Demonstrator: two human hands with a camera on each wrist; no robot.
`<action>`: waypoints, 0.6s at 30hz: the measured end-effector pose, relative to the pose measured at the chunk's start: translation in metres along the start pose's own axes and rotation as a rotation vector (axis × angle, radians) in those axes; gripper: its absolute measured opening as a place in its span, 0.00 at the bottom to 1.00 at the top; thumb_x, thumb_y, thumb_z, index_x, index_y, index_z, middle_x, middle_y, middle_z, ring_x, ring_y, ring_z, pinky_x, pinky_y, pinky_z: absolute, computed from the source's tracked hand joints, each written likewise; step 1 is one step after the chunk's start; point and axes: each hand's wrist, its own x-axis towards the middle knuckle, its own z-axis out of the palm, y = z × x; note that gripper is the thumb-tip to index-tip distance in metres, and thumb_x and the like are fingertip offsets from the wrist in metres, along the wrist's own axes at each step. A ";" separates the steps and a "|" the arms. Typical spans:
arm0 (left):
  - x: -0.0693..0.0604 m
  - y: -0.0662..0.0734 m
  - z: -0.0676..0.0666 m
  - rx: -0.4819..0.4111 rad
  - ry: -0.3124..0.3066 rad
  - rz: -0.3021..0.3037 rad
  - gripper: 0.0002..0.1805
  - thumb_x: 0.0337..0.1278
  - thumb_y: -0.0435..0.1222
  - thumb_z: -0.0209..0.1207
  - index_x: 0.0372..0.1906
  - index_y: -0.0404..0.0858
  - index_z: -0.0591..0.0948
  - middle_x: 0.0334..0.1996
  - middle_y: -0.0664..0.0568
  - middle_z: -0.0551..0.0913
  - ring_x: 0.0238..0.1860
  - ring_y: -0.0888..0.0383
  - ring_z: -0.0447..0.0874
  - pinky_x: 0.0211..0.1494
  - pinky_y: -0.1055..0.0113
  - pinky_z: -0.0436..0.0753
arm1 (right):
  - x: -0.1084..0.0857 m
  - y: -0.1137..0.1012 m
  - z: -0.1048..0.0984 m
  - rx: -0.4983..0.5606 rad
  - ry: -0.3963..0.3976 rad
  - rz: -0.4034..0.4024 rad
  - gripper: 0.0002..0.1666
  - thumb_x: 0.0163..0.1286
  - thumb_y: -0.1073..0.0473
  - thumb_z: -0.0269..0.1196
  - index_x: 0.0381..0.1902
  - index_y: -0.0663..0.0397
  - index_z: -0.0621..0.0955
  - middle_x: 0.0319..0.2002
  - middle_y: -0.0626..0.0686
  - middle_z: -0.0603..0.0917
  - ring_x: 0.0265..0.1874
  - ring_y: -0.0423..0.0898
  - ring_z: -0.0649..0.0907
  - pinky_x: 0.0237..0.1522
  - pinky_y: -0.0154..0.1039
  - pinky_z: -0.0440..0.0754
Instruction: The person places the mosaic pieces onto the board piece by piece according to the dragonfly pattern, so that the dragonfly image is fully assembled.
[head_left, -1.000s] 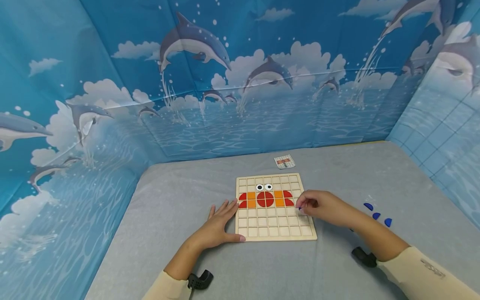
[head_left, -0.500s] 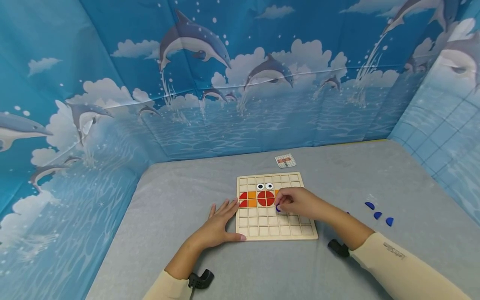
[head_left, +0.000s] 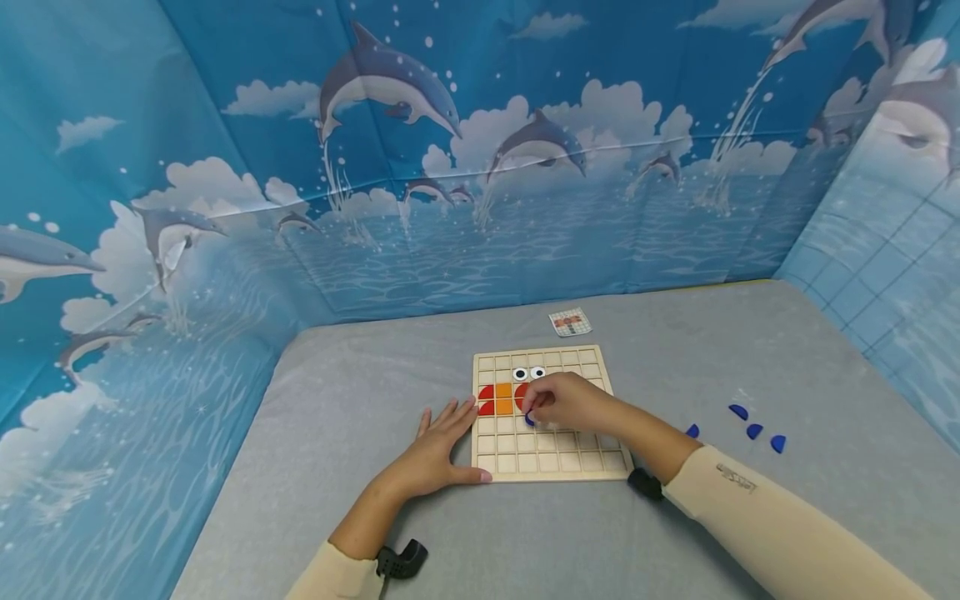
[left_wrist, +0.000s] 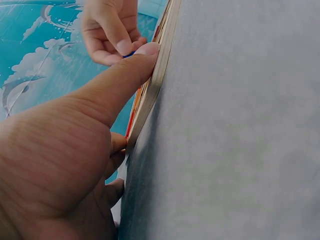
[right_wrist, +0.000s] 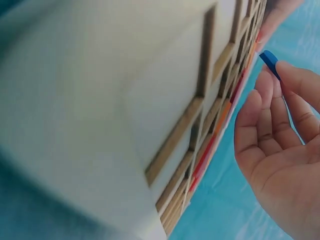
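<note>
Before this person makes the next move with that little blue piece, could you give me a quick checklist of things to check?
1. Blue piece firmly pinched by the right hand: looks ok, between thumb and fingertip.
2. Left hand on the wooden board: ok, touching its left edge.
3. Exact spot beneath the piece: cannot tell; the right hand blocks the head view.
4. Piece released into the grid: not ok, it is pinched.
5. Spare blue pieces: ok, four lie right of the board.

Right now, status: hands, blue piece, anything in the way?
Right hand pinches blue piece over board, contact unclear. Left hand touches board's left edge. Nothing visibly in the way.
</note>
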 end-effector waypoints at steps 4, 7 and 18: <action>0.000 -0.001 0.000 0.003 0.003 0.011 0.60 0.46 0.64 0.70 0.81 0.48 0.56 0.82 0.60 0.51 0.84 0.50 0.39 0.81 0.37 0.32 | 0.003 0.000 0.004 -0.014 -0.021 -0.007 0.05 0.66 0.67 0.67 0.33 0.51 0.86 0.31 0.46 0.85 0.32 0.40 0.80 0.38 0.33 0.81; 0.000 -0.001 0.000 -0.001 0.006 0.019 0.60 0.47 0.64 0.71 0.81 0.48 0.56 0.82 0.59 0.51 0.84 0.50 0.39 0.81 0.37 0.32 | 0.003 -0.002 0.005 -0.025 -0.028 0.001 0.05 0.66 0.67 0.68 0.32 0.52 0.86 0.30 0.47 0.85 0.31 0.40 0.80 0.37 0.33 0.80; 0.000 -0.002 0.000 0.001 0.007 0.020 0.60 0.47 0.63 0.71 0.81 0.47 0.56 0.82 0.59 0.51 0.84 0.50 0.40 0.81 0.36 0.32 | 0.004 -0.002 0.006 -0.135 -0.015 -0.009 0.05 0.65 0.66 0.68 0.31 0.51 0.87 0.27 0.45 0.79 0.28 0.40 0.75 0.32 0.32 0.75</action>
